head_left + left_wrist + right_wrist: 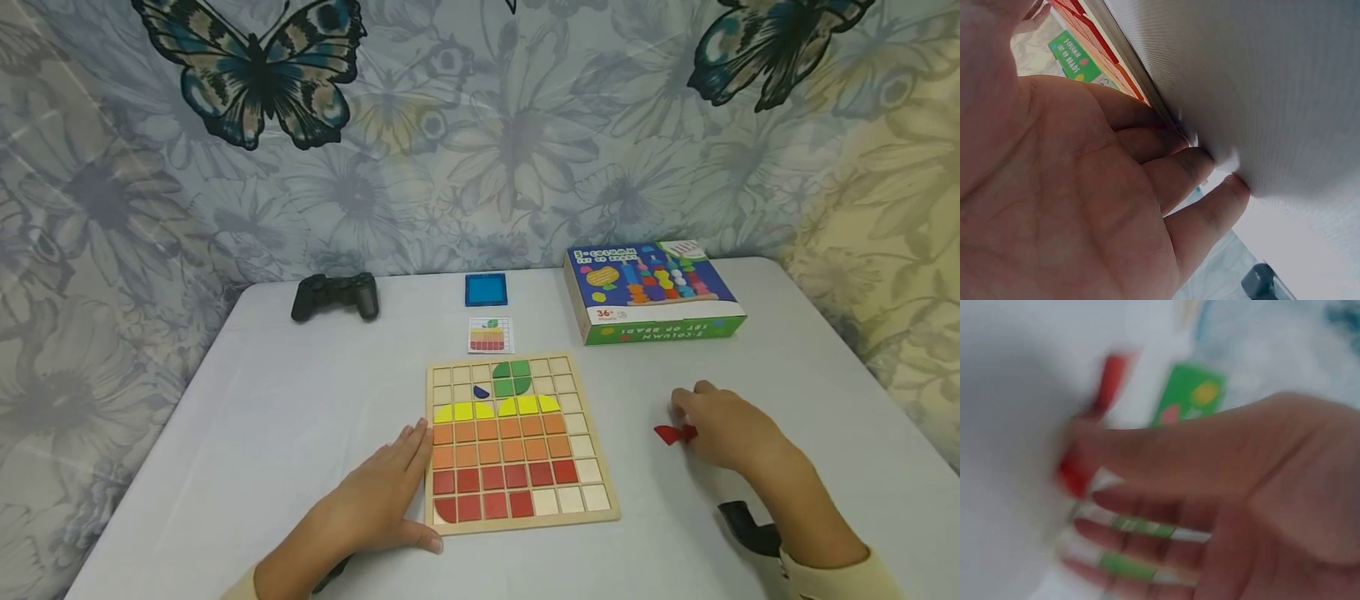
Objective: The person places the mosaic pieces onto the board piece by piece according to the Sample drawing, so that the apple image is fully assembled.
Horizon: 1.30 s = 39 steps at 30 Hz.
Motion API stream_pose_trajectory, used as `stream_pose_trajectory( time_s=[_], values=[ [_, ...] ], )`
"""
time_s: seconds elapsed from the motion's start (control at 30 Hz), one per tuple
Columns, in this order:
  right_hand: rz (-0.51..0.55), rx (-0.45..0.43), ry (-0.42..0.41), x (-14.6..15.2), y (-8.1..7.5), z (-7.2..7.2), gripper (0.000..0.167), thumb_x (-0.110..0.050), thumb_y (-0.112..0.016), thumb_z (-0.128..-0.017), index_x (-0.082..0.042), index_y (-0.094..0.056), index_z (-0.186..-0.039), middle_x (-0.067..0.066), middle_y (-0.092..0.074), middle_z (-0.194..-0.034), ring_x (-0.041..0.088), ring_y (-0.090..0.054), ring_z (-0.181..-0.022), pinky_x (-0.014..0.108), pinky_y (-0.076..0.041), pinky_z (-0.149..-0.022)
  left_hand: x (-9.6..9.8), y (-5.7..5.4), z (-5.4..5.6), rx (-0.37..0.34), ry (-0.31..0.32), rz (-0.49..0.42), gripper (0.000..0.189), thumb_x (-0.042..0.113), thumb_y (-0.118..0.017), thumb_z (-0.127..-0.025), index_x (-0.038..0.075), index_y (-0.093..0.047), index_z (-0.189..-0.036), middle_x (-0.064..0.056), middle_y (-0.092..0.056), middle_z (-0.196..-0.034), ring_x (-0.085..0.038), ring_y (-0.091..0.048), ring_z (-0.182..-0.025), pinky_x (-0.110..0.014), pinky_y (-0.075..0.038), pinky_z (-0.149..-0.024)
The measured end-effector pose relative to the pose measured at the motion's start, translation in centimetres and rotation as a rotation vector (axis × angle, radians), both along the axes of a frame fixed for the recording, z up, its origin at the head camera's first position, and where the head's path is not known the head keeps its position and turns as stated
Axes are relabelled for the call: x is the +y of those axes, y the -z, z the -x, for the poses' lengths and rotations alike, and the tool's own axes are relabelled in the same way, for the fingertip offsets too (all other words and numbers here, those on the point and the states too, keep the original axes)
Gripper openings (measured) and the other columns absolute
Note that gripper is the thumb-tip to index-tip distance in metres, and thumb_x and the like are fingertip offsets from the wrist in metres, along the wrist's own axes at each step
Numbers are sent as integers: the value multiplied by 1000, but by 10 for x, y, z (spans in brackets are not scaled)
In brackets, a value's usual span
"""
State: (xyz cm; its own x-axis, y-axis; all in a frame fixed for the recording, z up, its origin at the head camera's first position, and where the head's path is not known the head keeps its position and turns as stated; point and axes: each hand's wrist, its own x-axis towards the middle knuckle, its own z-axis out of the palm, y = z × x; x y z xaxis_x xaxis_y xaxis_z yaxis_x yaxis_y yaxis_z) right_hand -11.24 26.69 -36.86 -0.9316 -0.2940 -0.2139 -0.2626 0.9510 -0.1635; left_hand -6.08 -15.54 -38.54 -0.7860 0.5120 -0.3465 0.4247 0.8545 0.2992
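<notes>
A square wooden grid board (598, 521) holds rows of red, orange and yellow tiles, with a green leaf-shaped group (512, 378) near its top. A small dark blue piece (482, 392) lies left of the green. My left hand (382, 492) rests along the board's left edge, fingers extended; its fingertips touch the white cloth in the left wrist view. To the right of the board, my right hand (727, 429) is low over two small red pieces (666, 434). Its thumb covers part of the red in the blurred right wrist view; whether it pinches a piece is unclear.
Behind the board lie a small pattern card (491, 335) and a blue square tray (486, 290). A game controller (334, 296) sits at the back left, a toy box (652, 292) at the back right. A black curved object (750, 529) shows beside the right forearm.
</notes>
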Motion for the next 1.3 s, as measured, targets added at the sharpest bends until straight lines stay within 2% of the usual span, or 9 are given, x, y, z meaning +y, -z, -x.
stream_pose_trajectory(
  time_s=[0.13, 0.3, 0.43, 0.63, 0.8, 0.93, 1.03, 1.17, 1.3],
  values=[
    [88, -45, 11, 19, 8, 12, 21, 5, -80, -76, -8, -66, -85, 2, -55, -78, 21, -52, -72, 40, -54, -66, 0, 0, 0, 2, 1, -5, 132, 78, -70, -68, -2, -17, -159, -18, -11, -166, -35, -15, -150, -52, -29, -115],
    [130, -71, 4, 17, 8, 17, 20, 4, -79, -77, -6, -67, -89, 0, -58, -78, 20, -54, -74, 40, -56, -68, 0, -1, 0, 3, -1, -6, 132, 77, -71, -68, -2, -16, -159, -18, -11, -166, -35, -15, -150, -52, -29, -115],
    [183, -90, -15, 8, 7, 15, 23, 0, -83, -76, -9, -66, -88, -2, -58, -78, 18, -53, -74, 35, -55, -67, 1, 0, 0, -6, -6, -6, 133, 78, -70, -67, -1, -16, -159, -17, -11, -166, -34, -15, -151, -52, -28, -115],
    [238, -74, -126, -24, 5, 6, 24, -3, -84, -77, -15, -66, -86, -6, -55, -78, 14, -50, -73, 29, -52, -65, 1, 0, -1, -4, -13, 1, 134, 79, -70, -66, -1, -17, -159, -16, -11, -166, -33, -15, -151, -51, -29, -115],
    [281, -16, -222, -61, 0, -9, 25, -3, -83, -79, -19, -67, -84, -10, -53, -78, 10, -50, -72, 24, -51, -63, 0, 0, -1, 1, -13, 4, 133, 79, -70, -66, 0, -17, -159, -16, -12, -166, -34, -15, -151, -52, -29, -115],
    [346, 11, -385, -93, 2, -24, 22, -3, -82, -78, -19, -68, -78, -14, -53, -77, 5, -48, -71, 21, -49, -62, 0, -1, -1, 3, -17, 13, 134, 79, -70, -66, 0, -16, -159, -16, -11, -166, -33, -15, -151, -51, -29, -115],
    [385, 76, -521, -115, 8, -32, 26, 3, -80, -75, -19, -65, -69, -15, -51, -73, 3, -45, -68, 18, -45, -60, 0, -1, -1, 2, -14, 15, 133, 79, -70, -66, 0, -17, -159, -16, -11, -166, -33, -15, -151, -52, -29, -115],
    [325, 188, -602, -135, 13, -40, 32, 5, -81, -70, -18, -60, -62, -13, -47, -70, 5, -42, -64, 16, -40, -57, 1, 0, -1, 3, -3, 16, 133, 80, -69, -66, 0, -17, -159, -16, -12, -166, -33, -15, -151, -52, -30, -114],
    [156, 295, -628, -141, 12, -47, 26, 3, -85, -68, -15, -66, -66, -9, -48, -68, 9, -42, -61, 16, -40, -54, 2, 0, 0, 10, -4, 20, 133, 80, -69, -67, 0, -17, -159, -16, -12, -166, -33, -15, -151, -52, -30, -114]
  ],
)
